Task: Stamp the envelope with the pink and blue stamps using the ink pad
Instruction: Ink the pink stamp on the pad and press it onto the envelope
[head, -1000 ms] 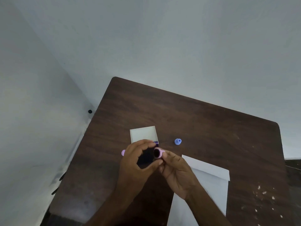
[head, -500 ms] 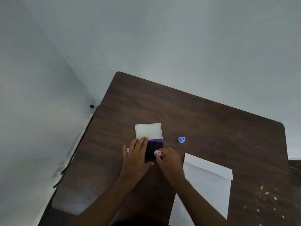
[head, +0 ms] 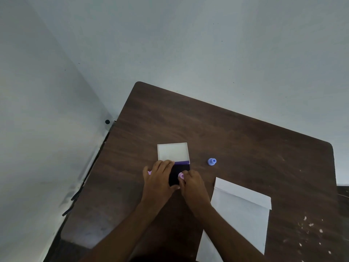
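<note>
The ink pad (head: 179,172) lies open on the brown table (head: 245,148), its white lid (head: 173,151) folded back and its dark pad facing up. My right hand (head: 192,186) pinches the pink stamp (head: 181,175) and holds it down on the dark pad. My left hand (head: 157,179) lies flat over the pad's left side, steadying it. A small pink piece (head: 149,172) peeks out left of that hand. The blue stamp (head: 211,161) stands alone to the right of the pad. The white envelope (head: 239,216) lies at the near right, flap end away from me.
The table stands in a corner, with grey walls close behind it and to its left. Pale crumbs (head: 309,224) dot the table's near right side. A dark knob (head: 107,121) sticks out of the left wall near the table's far corner.
My right hand turned the pink stamp face down and lowered it onto the pad. My left hand flattened onto the pad's left side. The camera view shifted slightly.
</note>
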The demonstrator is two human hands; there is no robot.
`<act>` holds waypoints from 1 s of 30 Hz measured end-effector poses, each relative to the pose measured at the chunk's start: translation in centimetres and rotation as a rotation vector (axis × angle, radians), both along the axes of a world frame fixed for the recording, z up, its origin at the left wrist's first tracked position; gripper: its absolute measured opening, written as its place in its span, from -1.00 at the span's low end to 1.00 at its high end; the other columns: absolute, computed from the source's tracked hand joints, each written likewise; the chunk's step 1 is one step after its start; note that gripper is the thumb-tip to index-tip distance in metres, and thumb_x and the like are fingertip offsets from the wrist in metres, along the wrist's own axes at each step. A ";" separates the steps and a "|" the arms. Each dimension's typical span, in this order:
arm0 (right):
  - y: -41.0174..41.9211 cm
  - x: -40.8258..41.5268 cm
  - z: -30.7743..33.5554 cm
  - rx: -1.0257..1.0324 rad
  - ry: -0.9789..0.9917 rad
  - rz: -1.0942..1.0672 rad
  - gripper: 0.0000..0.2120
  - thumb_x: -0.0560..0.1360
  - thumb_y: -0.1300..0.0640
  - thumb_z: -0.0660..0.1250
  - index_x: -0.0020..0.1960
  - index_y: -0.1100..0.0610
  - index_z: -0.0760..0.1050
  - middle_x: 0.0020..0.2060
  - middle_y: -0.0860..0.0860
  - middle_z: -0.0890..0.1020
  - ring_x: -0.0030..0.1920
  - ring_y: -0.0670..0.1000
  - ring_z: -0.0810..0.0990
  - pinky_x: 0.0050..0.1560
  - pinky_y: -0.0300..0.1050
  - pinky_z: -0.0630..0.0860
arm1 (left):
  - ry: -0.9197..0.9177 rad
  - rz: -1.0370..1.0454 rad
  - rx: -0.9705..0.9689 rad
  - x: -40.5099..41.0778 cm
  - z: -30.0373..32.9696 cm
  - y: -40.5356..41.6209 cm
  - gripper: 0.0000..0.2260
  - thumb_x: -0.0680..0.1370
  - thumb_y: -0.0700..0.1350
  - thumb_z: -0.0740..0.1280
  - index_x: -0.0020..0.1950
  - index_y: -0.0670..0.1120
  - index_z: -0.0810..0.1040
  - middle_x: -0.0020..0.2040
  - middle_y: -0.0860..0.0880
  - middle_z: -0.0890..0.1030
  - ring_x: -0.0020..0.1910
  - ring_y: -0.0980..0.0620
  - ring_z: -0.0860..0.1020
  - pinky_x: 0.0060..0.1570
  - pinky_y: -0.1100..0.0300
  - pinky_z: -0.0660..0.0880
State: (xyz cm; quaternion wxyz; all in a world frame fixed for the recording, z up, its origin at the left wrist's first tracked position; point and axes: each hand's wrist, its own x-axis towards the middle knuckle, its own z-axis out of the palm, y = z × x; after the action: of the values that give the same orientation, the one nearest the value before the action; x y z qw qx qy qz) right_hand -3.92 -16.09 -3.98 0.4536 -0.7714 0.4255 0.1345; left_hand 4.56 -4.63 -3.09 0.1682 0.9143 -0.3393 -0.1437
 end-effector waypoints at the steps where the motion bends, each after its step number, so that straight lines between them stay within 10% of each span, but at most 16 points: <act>1: 0.0 0.1 0.0 0.004 0.004 0.000 -0.62 0.58 -0.06 0.20 0.30 0.13 0.39 0.24 0.08 0.53 -0.02 -0.13 0.45 0.03 -0.37 0.35 | 0.000 -0.001 0.007 0.0 0.0 0.0 -0.32 0.24 0.22 0.47 0.30 0.02 0.44 0.28 0.04 0.53 0.28 0.01 0.45 0.23 -0.22 0.28; 16: -0.3 0.7 0.9 -0.027 0.026 0.134 -0.64 0.59 0.11 0.24 0.34 0.23 0.39 0.29 0.18 0.50 0.27 0.12 0.48 0.32 -0.08 0.35 | 0.016 -0.005 0.017 0.1 0.4 0.0 -0.29 0.21 0.22 0.47 0.30 0.01 0.45 0.27 0.04 0.53 0.27 0.02 0.45 0.21 -0.21 0.27; 30: -2.2 -10.4 3.8 -0.258 -0.152 -0.458 -0.87 0.44 -0.14 0.39 -0.25 -0.14 0.54 -0.35 -0.29 0.60 -0.29 -0.24 0.61 -0.39 -0.51 0.43 | -0.121 -0.161 0.136 -0.9 1.4 -0.7 -0.28 0.31 0.30 0.40 0.37 0.01 0.37 0.34 -0.04 0.43 0.31 -0.05 0.39 0.25 -0.19 0.28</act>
State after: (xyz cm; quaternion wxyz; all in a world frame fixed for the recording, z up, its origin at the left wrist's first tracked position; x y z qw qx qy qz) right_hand -14.30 -18.30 -0.16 0.4008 -0.7143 0.5674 -0.0853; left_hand 3.68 -5.36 -1.65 0.0731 0.9004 -0.4106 -0.1240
